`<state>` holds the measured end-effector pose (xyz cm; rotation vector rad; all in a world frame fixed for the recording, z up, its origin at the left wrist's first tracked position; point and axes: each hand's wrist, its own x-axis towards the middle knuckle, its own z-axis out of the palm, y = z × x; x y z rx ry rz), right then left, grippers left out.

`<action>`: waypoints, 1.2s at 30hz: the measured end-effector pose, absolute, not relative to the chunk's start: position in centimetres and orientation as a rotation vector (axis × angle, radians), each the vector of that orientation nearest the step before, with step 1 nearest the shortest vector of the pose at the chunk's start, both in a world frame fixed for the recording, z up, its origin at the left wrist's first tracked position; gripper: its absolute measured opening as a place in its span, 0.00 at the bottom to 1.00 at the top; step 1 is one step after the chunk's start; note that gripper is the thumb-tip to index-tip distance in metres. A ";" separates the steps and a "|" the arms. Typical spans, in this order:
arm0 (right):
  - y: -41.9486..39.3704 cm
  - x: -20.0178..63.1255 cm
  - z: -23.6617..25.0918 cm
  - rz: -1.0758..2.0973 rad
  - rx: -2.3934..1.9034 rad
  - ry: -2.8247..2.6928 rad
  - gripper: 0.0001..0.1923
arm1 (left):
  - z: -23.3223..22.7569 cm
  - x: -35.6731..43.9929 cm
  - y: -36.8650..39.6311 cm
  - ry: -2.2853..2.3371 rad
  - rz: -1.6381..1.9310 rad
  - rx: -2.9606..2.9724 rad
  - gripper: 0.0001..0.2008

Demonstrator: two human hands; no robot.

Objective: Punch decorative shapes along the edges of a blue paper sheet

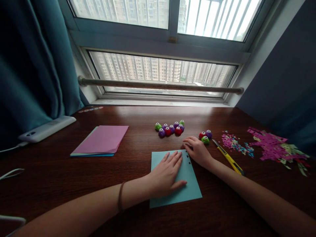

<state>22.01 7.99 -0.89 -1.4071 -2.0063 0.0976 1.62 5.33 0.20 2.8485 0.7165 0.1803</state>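
A light blue sheet of paper (190, 187) lies on the dark wooden table in front of me. Flat on it rests my left hand (168, 174), fingers stretched out and thumb apart. A few small dark punched shapes (189, 159) show near the sheet's upper right edge. My right hand (198, 152) is at that upper right corner, its fingers bent down to the table; whether anything is under them is hidden. Just beyond it sit three small craft punches, among them a green punch (205, 140). A yellow utility knife (229, 159) lies beside my right forearm.
More green, purple and red punches (170, 130) stand in a group farther back. A stack of coloured paper (101, 140) lies left. On the right are confetti bits (234, 143) and punched paper strips (274, 144). A white device (48, 129) with a cable sits by the curtain.
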 end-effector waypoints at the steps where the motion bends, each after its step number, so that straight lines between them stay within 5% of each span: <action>1: 8.9 21.7 -0.8 0.085 -1.421 -1.976 0.10 | 0.1 1.6 5.3 0.715 0.192 2.844 0.36; 12: 15.4 20.2 -1.9 -0.062 -1.750 -1.692 0.12 | -0.2 1.5 5.4 0.714 0.232 2.805 0.36; 19: 15.1 21.5 -2.4 0.019 -1.665 -1.823 0.08 | -0.2 1.5 5.3 0.716 0.232 2.800 0.36; 25: 14.9 22.0 -2.3 0.082 -1.579 -1.889 0.15 | 0.0 1.6 5.3 0.728 0.199 2.785 0.37; 36: 12.1 22.9 -1.8 0.350 -1.438 -1.764 0.08 | 0.1 1.6 5.3 0.740 0.198 2.777 0.37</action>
